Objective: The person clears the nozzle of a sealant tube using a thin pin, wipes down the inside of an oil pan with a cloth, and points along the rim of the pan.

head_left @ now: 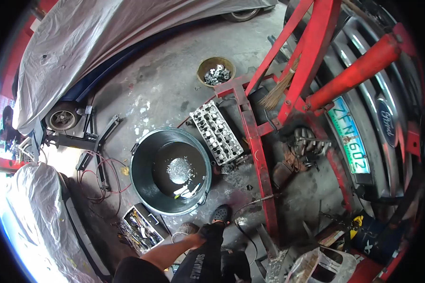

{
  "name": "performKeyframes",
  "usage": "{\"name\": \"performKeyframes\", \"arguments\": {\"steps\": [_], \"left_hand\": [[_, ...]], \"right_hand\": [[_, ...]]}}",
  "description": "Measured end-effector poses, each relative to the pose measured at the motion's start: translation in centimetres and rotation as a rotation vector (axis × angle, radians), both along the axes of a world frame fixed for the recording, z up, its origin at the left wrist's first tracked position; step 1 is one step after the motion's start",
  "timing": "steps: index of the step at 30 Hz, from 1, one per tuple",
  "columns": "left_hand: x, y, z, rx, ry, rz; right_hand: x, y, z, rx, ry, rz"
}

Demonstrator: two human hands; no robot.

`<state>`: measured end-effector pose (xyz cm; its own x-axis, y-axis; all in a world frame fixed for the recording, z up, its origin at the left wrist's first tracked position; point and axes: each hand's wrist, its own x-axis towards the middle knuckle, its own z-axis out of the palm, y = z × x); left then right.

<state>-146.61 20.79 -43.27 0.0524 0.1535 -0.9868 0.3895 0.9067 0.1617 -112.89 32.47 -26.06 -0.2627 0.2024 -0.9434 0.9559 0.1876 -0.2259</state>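
Observation:
My left arm reaches in from the bottom, and my left hand [197, 241] is at my dark trouser leg, near the knee. Its fingers are too dark and small to make out. My right hand is out of view. Ahead of my shoe [221, 214] stands a large dark bucket [141, 188] with murky liquid, a bright glinting patch and some white and yellow pieces inside. To the bucket's right, a metal cylinder head [216, 133] lies on the floor. Left of my arm sits an open metal toolbox [151, 218] filled with mixed tools.
A red engine hoist frame [259, 174] stands on the right, in front of a vehicle with a chrome grille [378, 89]. A bowl [200, 75] of metal parts lies farther off. Covered cars [94, 33] line the left. A red hose [111, 162] curls beside the bucket.

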Motion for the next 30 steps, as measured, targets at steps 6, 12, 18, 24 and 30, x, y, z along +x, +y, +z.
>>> {"name": "performKeyframes", "arguments": {"steps": [6,12,18,24,30], "left_hand": [[8.4,-15.6,10.4,-0.553,-0.299,0.898],[9.4,-14.3,17.0,-0.129,-0.024,0.74],[10.2,-4.1,24.6,0.519,0.222,0.653],[22.4,8.7,31.6,0.961,0.01,-0.068],[24.6,7.8,30.2,0.663,-0.038,0.098]], "right_hand": [[-3.6,1.7,2.5,0.105,-0.066,0.06],[-1.3,1.0,3.6,0.349,0.321,0.04],[-1.2,0.4,6.0,0.244,0.549,-0.647],[0.2,-2.0,7.2,-0.212,1.158,-1.18],[14.8,0.2,11.8,-0.137,1.048,-1.046]]}}
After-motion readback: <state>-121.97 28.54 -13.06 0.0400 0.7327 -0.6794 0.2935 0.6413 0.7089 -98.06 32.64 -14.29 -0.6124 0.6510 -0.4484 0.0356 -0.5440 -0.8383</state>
